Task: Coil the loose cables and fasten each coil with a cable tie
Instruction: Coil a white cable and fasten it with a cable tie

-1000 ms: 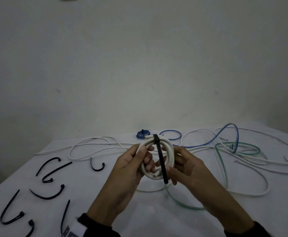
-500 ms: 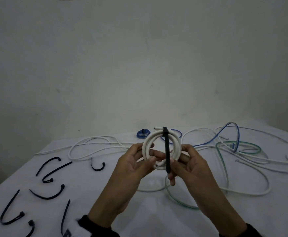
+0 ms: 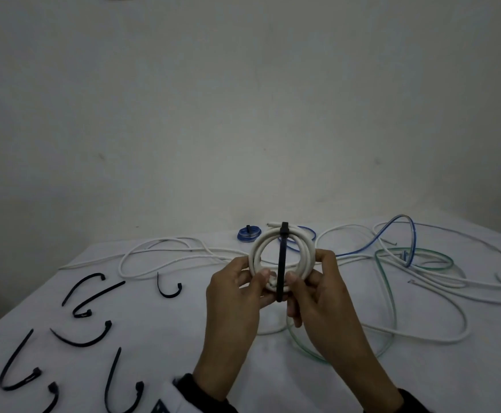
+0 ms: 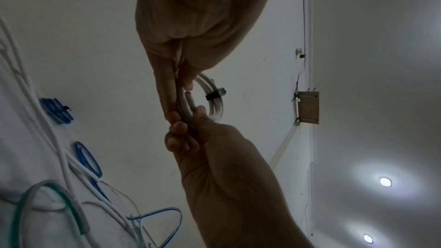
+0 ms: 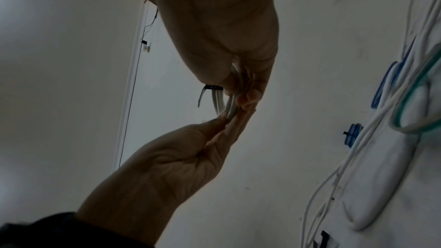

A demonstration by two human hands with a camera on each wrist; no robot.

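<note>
Both hands grip the white coil (image 3: pixel 282 254) upright above the table (image 3: pixel 169 338), left hand (image 3: pixel 237 296) and right hand (image 3: pixel 317 293) pinching its near rim, the black cable tie (image 3: pixel 281 263) running vertically between them, seemingly nearer the right thumb.

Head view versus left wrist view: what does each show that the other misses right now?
Only the head view shows the spare black cable ties lying on the table and the tie's long tail crossing the white coil. Only the left wrist view shows ceiling lights and a wooden wall box. Both show the left hand and right hand holding the coil, and the tied blue coil.
</note>
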